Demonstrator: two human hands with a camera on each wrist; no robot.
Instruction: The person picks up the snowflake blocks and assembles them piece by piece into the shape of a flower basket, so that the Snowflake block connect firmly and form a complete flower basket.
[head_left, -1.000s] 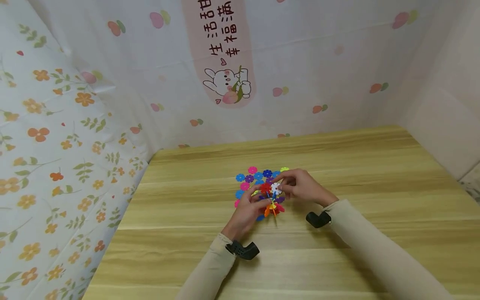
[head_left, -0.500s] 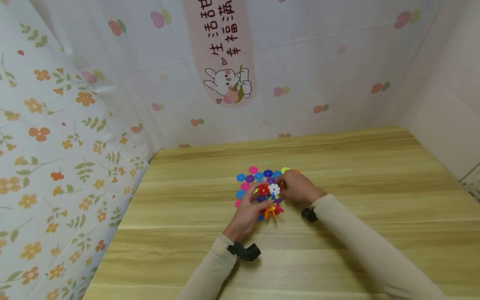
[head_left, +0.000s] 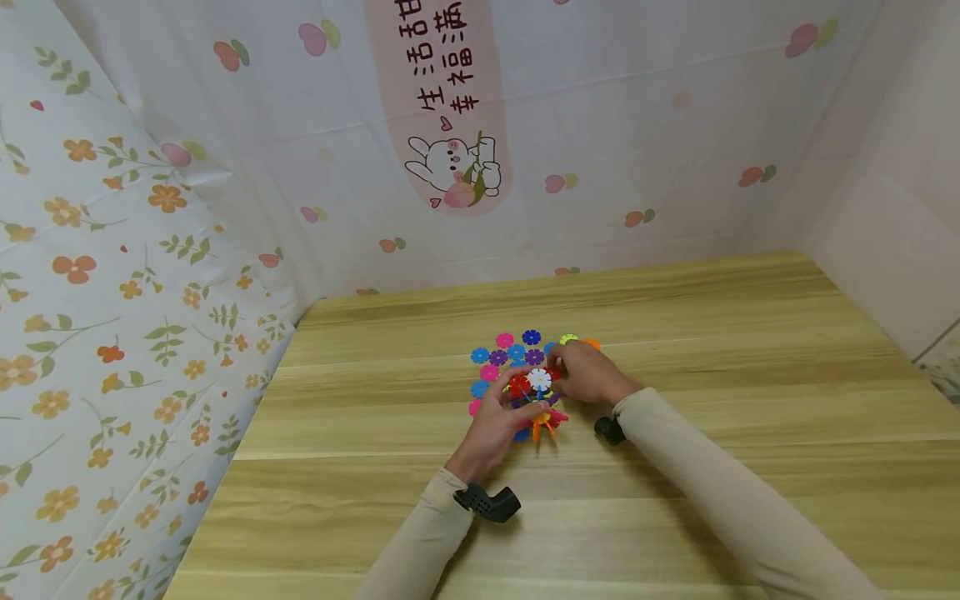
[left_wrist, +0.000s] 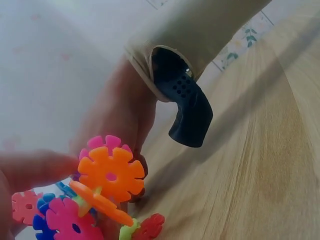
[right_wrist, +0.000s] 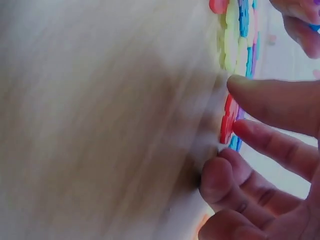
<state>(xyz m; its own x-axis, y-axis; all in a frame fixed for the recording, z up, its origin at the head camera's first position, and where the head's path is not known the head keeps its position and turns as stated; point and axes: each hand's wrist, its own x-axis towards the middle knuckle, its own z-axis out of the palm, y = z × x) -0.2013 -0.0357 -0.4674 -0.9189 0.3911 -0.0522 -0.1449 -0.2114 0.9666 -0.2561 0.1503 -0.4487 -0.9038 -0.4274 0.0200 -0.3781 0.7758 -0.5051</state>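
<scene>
In the head view my left hand (head_left: 489, 423) holds a cluster of joined plastic flower-shaped discs. A white disc (head_left: 539, 380) and a red disc (head_left: 519, 384) top this cluster. The left wrist view shows its orange disc (left_wrist: 111, 174) and pink disc (left_wrist: 71, 220), with parts hidden by the fingers. My right hand (head_left: 588, 372) reaches down to the loose discs behind the cluster. In the right wrist view its fingers (right_wrist: 285, 150) are spread around a loose red disc (right_wrist: 228, 120) low on the table. One fingertip seems to touch it.
Several loose discs, such as a pink disc (head_left: 505, 340) and a dark blue disc (head_left: 531, 337), lie on the wooden table (head_left: 360, 400). An orange disc (head_left: 593, 343) sits behind the right hand. A printed curtain (head_left: 300, 150) hangs along the table's far edge.
The right hand has moved left and down from the held cluster to the loose discs. A dark blue and a purple loose disc have shifted slightly. The held cluster has moved slightly left.
</scene>
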